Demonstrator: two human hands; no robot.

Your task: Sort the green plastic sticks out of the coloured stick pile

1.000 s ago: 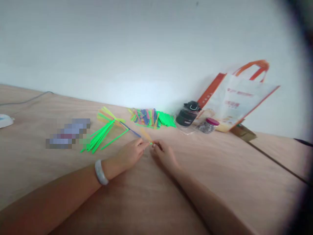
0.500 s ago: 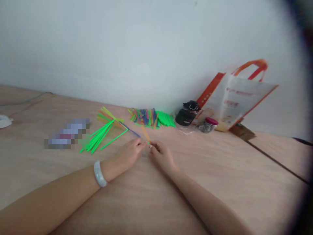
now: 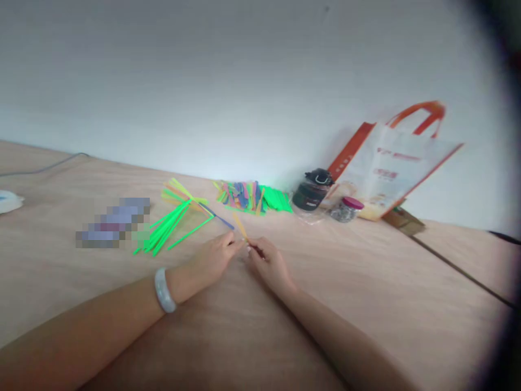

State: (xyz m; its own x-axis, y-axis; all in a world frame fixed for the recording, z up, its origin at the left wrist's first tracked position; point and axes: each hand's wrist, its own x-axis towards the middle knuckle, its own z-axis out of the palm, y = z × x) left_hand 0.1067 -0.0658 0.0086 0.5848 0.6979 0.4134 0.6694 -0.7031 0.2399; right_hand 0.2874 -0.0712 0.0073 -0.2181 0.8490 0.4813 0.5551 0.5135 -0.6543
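Observation:
My right hand [image 3: 271, 263] is closed, its fingertips pinching the lower end of a thin orange-yellow strip [image 3: 240, 225] that points up and away. My left hand [image 3: 215, 258], with a pale bangle on the wrist, is closed too, its fingertips almost meeting the right ones; what they grip is too small to make out. Just beyond the left hand lies a blue strip [image 3: 223, 221], joined to a long green strip [image 3: 189, 232]. Left of these are several bright green sticks [image 3: 165, 228] with yellow and orange strips [image 3: 176, 190] at their top.
A pile of multicoloured strips [image 3: 242, 195] and green strips [image 3: 277, 198] lies by the wall. To the right stand a dark bottle [image 3: 310, 193], a red-lidded jar [image 3: 345, 210] and a white-orange bag [image 3: 391, 168]. A blurred flat object [image 3: 116, 221] and a white item [image 3: 8, 201] are left.
The orange-yellow strip has shifted slightly left and down at its upper end. Both hands have stayed nearly in place, fingertips close together.

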